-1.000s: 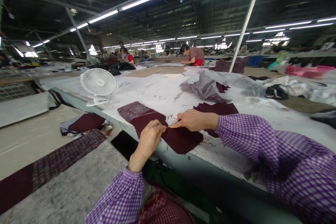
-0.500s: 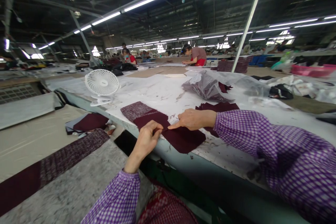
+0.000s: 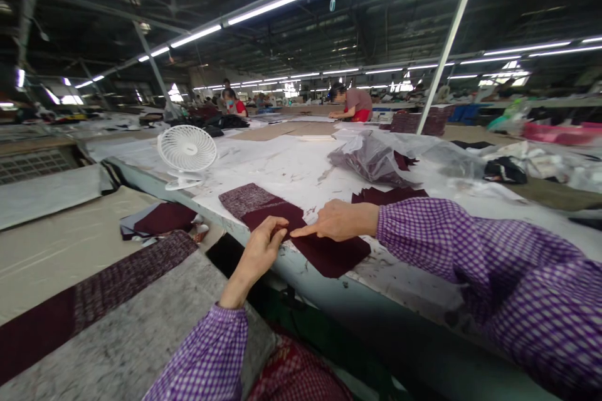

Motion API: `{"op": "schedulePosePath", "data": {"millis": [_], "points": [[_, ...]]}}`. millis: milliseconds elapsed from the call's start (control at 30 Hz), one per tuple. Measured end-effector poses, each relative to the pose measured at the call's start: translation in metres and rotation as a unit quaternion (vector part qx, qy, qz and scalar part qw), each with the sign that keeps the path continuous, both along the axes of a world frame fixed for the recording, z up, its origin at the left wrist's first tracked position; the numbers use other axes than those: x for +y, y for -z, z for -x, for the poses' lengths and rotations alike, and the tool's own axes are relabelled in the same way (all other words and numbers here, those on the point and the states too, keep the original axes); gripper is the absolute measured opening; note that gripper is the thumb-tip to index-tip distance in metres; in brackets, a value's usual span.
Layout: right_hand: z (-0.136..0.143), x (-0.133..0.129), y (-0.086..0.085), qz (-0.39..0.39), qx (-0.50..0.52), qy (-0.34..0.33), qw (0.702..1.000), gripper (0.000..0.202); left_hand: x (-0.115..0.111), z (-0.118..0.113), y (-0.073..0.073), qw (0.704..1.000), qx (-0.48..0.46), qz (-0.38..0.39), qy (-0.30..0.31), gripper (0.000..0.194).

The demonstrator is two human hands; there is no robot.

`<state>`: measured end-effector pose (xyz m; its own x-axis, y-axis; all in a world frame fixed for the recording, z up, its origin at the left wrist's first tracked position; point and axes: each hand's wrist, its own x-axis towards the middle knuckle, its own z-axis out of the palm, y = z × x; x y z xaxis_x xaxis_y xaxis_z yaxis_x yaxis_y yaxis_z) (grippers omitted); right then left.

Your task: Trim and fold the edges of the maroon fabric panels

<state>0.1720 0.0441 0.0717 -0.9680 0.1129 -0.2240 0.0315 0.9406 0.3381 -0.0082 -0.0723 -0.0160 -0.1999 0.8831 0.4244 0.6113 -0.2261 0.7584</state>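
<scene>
On the near edge of the table lies a dark maroon fabric piece, with a second piece, maroon with a speckled end, beside it on the left. My left hand pinches at the near edge where the two pieces meet, thumb and forefinger close together around the cloth. From the right, my right hand reaches over the maroon cloth with its forefinger stretched out and its other fingers curled. That fingertip touches the cloth just beside my left fingertips. Part of the cloth is hidden under my hands.
A small white fan stands at the table's left edge. Behind my right forearm is a stack of maroon pieces, and beyond it a clear plastic bag. More cloth lies on a lower surface at left. Co-workers are farther back.
My right forefinger has slid left along the cloth toward my left fingertips. My left hand has shifted slightly left. The whole view has moved a little.
</scene>
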Motion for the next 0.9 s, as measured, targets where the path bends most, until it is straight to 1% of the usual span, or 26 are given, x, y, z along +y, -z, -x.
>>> {"op": "schedulePosePath", "data": {"millis": [67,133,200,267,333,400,433,500,567,633,700,733,800,833,900], "points": [[-0.002,0.006,0.002,0.014,0.037,0.057,0.998,0.053,0.0,-0.002,-0.001,1.0,0.008,0.006,0.001,0.017],[-0.003,0.014,0.005,0.06,0.065,0.108,0.99,0.052,-0.001,-0.003,-0.004,1.0,0.029,0.006,0.01,0.014],[-0.001,0.021,0.008,0.126,0.077,0.127,0.981,0.046,-0.001,-0.002,-0.006,0.998,0.051,0.009,0.02,0.013],[0.001,0.028,0.008,0.178,0.08,0.118,0.974,0.033,0.0,0.0,-0.007,0.997,0.068,0.019,0.022,0.014],[-0.001,0.036,-0.002,0.227,0.083,0.082,0.967,0.021,0.003,0.002,-0.008,0.995,0.092,0.027,0.014,0.016],[-0.013,0.047,-0.023,0.28,0.105,0.051,0.953,0.017,0.005,0.003,-0.008,0.991,0.135,0.024,0.002,0.017],[-0.024,0.052,-0.035,0.3,0.134,0.053,0.943,0.017,0.007,0.003,-0.008,0.986,0.163,0.016,-0.004,0.016],[-0.052,0.065,-0.06,0.313,0.181,0.108,0.926,0.019,0.008,0.0,-0.009,0.973,0.231,-0.004,-0.014,0.016],[-0.084,0.079,-0.076,0.323,0.206,0.186,0.905,0.022,0.008,-0.005,-0.011,0.954,0.297,-0.014,-0.028,0.018],[-0.111,0.093,-0.079,0.327,0.204,0.269,0.883,0.022,0.006,-0.012,-0.013,0.938,0.342,-0.012,-0.05,0.023],[-0.129,0.106,-0.072,0.288,0.178,0.38,0.861,0.019,0.005,-0.018,-0.015,0.929,0.362,-0.008,-0.071,0.026],[-0.134,0.112,-0.067,0.258,0.163,0.431,0.849,0.019,0.005,-0.02,-0.016,0.929,0.359,-0.006,-0.083,0.027],[-0.136,0.121,-0.057,0.201,0.139,0.503,0.829,0.019,0.006,-0.019,-0.014,0.942,0.312,0.0,-0.121,0.023],[-0.133,0.122,-0.055,0.185,0.133,0.518,0.824,0.018,0.007,-0.016,-0.013,0.954,0.263,0.006,-0.147,0.02],[-0.121,0.117,-0.056,0.175,0.127,0.525,0.823,0.019,0.01,-0.007,-0.008,0.973,0.115,0.018,-0.201,0.016]]}}
